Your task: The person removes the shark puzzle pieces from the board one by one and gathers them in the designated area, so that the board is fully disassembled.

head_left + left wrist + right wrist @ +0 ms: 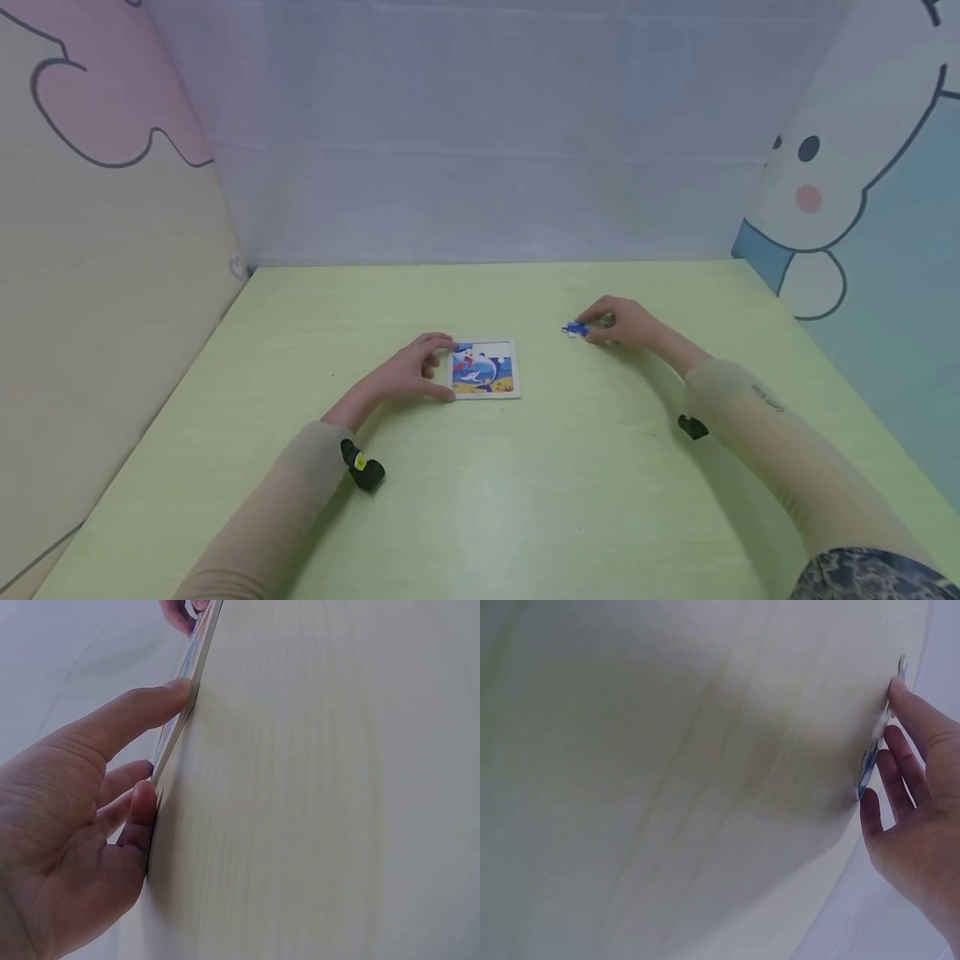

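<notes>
Left hand [405, 371] holds the puzzle board [487, 396] at its left side, thumb on near corner, index on far corner. Board sits on the counter [480, 483], dolphin picture up, bare patch upper right. Right hand [628, 323], off to the board's right, pinches 1 blue puzzle piece [576, 330] between thumb and finger, low over the counter. 1 black device [365, 473] by left wrist.

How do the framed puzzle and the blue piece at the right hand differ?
Size: the framed puzzle is much larger than the blue piece. Outline: the framed puzzle has a straight-edged pale border; the blue piece looks irregular. Colour: the framed puzzle shows blue, white, yellow and red; the blue piece shows mainly blue with some white. Both include blue and white.
</notes>
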Tool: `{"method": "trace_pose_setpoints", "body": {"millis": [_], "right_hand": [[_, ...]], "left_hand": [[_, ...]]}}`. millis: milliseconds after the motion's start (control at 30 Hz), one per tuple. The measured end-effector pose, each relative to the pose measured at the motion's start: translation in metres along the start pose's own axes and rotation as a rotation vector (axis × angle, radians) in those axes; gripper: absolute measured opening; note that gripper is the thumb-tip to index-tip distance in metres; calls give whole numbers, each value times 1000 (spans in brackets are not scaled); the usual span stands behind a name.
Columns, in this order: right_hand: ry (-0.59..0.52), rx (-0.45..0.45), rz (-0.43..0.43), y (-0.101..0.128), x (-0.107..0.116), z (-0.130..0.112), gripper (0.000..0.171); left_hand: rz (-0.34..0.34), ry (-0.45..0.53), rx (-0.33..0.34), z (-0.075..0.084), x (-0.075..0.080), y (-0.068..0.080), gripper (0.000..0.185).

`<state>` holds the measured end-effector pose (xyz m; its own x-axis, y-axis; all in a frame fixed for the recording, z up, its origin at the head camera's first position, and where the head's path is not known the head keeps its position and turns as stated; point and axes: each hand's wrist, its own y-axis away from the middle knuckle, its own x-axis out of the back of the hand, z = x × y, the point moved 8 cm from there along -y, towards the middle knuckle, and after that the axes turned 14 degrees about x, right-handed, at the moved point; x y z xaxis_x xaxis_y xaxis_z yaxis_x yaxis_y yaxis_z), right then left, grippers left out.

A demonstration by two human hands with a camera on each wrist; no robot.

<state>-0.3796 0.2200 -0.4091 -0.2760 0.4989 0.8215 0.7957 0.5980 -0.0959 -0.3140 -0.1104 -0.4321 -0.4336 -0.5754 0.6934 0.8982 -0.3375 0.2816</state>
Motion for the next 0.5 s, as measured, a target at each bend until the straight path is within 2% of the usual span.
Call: {"method": "trace_pose_setpoints", "body": {"millis": [500], "right_hand": [[1,0,-5,0,0,0,39]], "left_hand": [[0,4,3,1,0,1,82]]}}
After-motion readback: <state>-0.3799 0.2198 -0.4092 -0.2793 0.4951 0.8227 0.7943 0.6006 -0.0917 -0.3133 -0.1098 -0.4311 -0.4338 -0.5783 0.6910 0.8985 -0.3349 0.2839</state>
